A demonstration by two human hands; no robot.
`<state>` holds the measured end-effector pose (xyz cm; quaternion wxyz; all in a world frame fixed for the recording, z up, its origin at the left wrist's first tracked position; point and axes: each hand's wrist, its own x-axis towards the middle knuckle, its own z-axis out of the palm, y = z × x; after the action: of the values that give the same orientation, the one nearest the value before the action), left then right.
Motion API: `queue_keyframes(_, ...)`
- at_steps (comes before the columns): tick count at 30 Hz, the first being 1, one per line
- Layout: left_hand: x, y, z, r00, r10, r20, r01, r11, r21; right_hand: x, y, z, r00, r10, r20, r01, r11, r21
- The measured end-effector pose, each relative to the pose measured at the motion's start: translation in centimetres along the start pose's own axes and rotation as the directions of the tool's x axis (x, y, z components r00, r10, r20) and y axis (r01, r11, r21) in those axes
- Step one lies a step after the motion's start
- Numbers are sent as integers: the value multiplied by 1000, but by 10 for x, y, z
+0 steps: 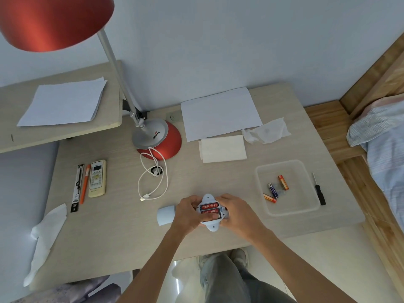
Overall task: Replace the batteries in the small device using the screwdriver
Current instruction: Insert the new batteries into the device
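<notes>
A small pale-blue device point(211, 226) lies face down near the desk's front edge, its battery bay open with red batteries point(209, 207) seated in it. My left hand point(189, 213) grips its left side, thumb pressing on the lower battery. My right hand point(235, 212) holds its right side. The pale-blue battery cover point(165, 215) lies just left of my left hand. A clear plastic tray point(306, 209) to the right holds three loose batteries point(273, 190). The black-handled screwdriver point(319, 192) lies on the desk beside the tray's right edge.
A red desk lamp point(160, 138) stands mid-desk with a white USB cable point(153, 176) looped in front. A remote control point(97, 178), an orange pen point(84, 183), paper sheets point(219, 113) and tissues point(223, 148) lie around. A bed point(380, 136) is to the right.
</notes>
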<state>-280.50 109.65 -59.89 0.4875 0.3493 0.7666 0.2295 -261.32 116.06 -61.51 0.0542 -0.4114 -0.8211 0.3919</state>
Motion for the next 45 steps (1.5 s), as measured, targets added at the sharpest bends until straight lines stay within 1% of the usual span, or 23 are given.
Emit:
queue_keyframes(3,-8,-1,-7,997,69,-21,-68,996,50,1,0,-1,1000,1,5,-1,1000,-4)
queue_keyframes(5,-18,-7,-23,981,151,-124,-134,981,138,1,1,-2,1000,-4,7,5,1000,-14)
queue_keyframes(7,-30,-20,-44,937,262,-229,-193,939,286,0,1,-1,1000,-12,5,12,1000,-28)
queue_keyframes(9,-38,-36,-64,894,366,-260,-224,865,450,0,1,-1,1000,-15,2,15,999,-32)
queue_keyframes(11,-44,-53,-79,888,400,-229,-222,807,547,0,1,-1,1000,-19,5,19,999,-35)
queue_keyframes(15,-44,-70,-91,886,452,-105,-260,670,695,1,2,-2,999,-30,13,31,998,-50)
queue_keyframes(17,-41,-74,-92,880,472,-47,-287,609,739,1,2,-3,999,-30,17,31,998,-54)
queue_keyframes(20,-33,-80,-89,887,462,5,-309,586,749,1,2,-4,999,-33,15,34,998,-57)
queue_keyframes(26,-27,-86,-86,898,439,26,-318,609,727,2,1,-5,999,-36,22,38,997,-66)
queue_keyframes(31,-33,-58,-81,893,450,-17,-348,713,609,2,1,-4,999,-32,27,34,996,-77)
queue_keyframes(34,-36,-31,-73,860,510,-21,-415,724,551,2,1,-4,999,-32,23,34,997,-70)
queue_keyframes(38,-37,-1,-55,838,545,31,-489,725,486,1,1,-3,999,-26,19,27,998,-52)
queue_keyframes(42,-34,12,-35,834,546,83,-525,737,426,0,1,-4,1000,-3,-2,3,1000,-20)
queue_keyframes(45,-33,15,-22,846,526,82,-517,774,365,-1,1,-3,1000,5,-19,-5,1000,18)
